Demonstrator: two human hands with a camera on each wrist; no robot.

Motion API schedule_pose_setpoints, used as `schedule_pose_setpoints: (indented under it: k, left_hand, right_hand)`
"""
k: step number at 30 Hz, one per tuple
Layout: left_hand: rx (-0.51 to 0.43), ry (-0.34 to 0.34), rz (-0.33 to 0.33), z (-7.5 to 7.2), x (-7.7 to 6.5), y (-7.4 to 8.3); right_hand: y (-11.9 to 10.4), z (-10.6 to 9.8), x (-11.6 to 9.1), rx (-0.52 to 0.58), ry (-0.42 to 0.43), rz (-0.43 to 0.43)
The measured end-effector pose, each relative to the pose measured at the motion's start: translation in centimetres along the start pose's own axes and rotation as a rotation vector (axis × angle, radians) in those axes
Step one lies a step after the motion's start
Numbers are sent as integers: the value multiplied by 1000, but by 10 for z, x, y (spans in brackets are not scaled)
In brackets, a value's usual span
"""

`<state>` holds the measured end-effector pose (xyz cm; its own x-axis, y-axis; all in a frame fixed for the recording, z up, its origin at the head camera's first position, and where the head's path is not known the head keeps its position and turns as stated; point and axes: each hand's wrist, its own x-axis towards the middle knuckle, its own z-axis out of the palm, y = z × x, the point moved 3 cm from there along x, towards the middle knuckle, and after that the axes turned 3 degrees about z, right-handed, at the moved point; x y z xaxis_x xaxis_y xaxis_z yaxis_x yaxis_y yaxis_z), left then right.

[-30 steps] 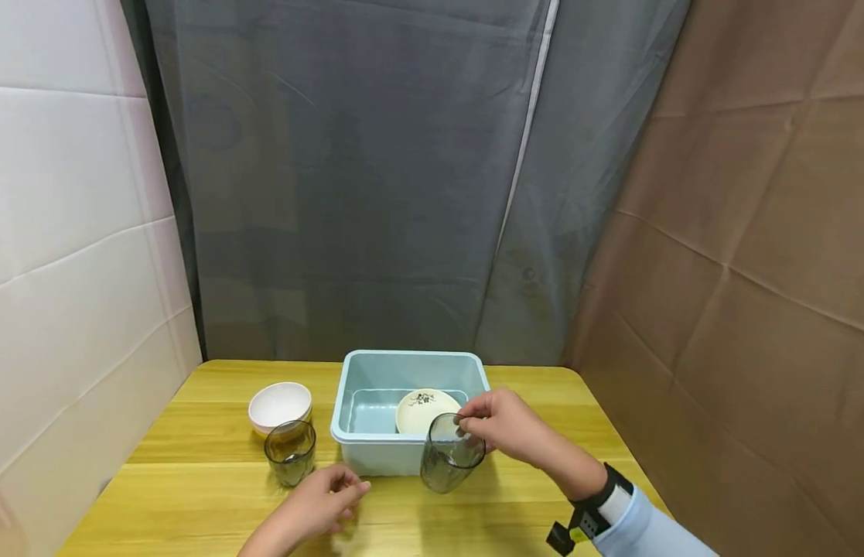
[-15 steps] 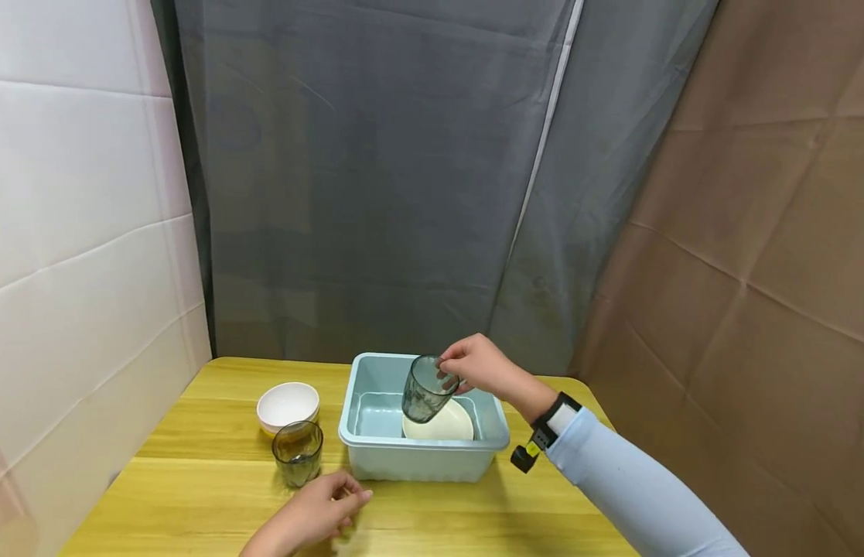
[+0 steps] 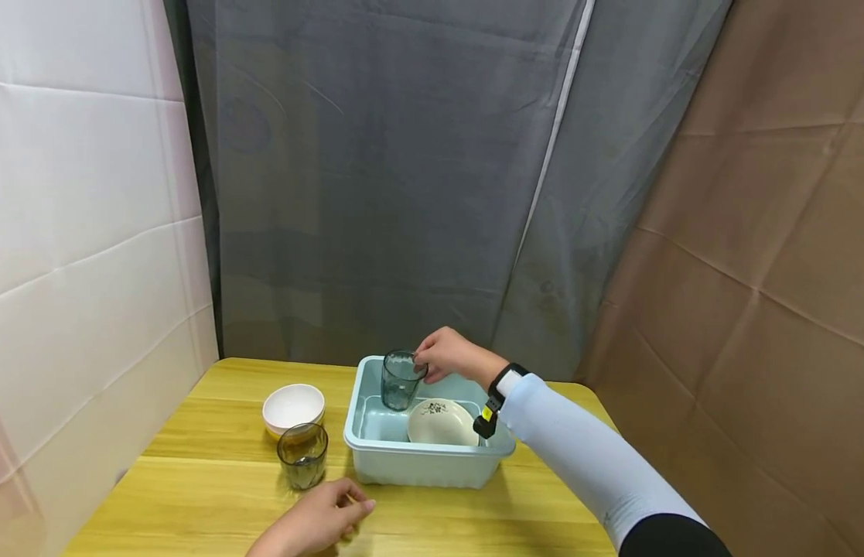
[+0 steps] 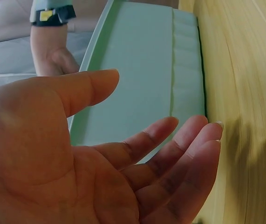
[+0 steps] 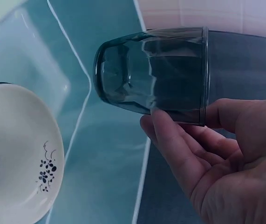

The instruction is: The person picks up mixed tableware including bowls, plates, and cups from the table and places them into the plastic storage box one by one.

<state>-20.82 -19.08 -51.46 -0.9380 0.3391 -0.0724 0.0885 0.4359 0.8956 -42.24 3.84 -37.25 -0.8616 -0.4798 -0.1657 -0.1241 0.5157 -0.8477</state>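
My right hand [image 3: 449,357] pinches a dark tinted drinking glass [image 3: 400,383] by its rim, over the back left part of a pale blue plastic basin [image 3: 425,463]. In the right wrist view the thumb and fingers hold one side of the glass [image 5: 156,70] near its mouth. Inside the basin lies a cream plate [image 3: 442,424] with a dark flower print. Near the table's front, my left hand [image 3: 320,514] holds nothing; its fingers are loosely curved before the basin wall, as the left wrist view shows.
A second tinted glass [image 3: 302,458] stands on the wooden table [image 3: 209,464] left of the basin. Just behind it sits a white bowl [image 3: 293,408] with yellow showing below. A grey curtain [image 3: 376,193] hangs behind the table; fabric walls flank both sides.
My right hand has carried the glass from in front of the basin up over its rim, then leftward to its back left part, turning it more upright. The left hand has barely moved.
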Motion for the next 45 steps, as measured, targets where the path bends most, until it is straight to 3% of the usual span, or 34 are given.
schedule_pose_setpoints:
  k: [8, 21, 30, 38, 41, 44, 45]
  left_hand:
    - [3, 3, -4, 2, 1, 2]
    - [33, 36, -16, 0, -5, 6]
    - [35, 32, -51, -1, -5, 5]
    - [42, 34, -54, -1, -5, 6]
    - [40, 28, -52, -1, -4, 6]
    - [35, 20, -54, 1, -3, 6]
    - [33, 20, -54, 2, -3, 5]
  right_hand:
    - [12, 14, 19, -48, 4, 41]
    - [22, 36, 22, -181, 15, 89]
    - [30, 42, 30, -367, 5, 110]
    - [27, 49, 25, -363, 7, 147]
    - [36, 49, 32, -344, 7, 195]
    - [47, 46, 39, -361, 15, 180]
    - [66, 44, 57, -352, 6, 197]
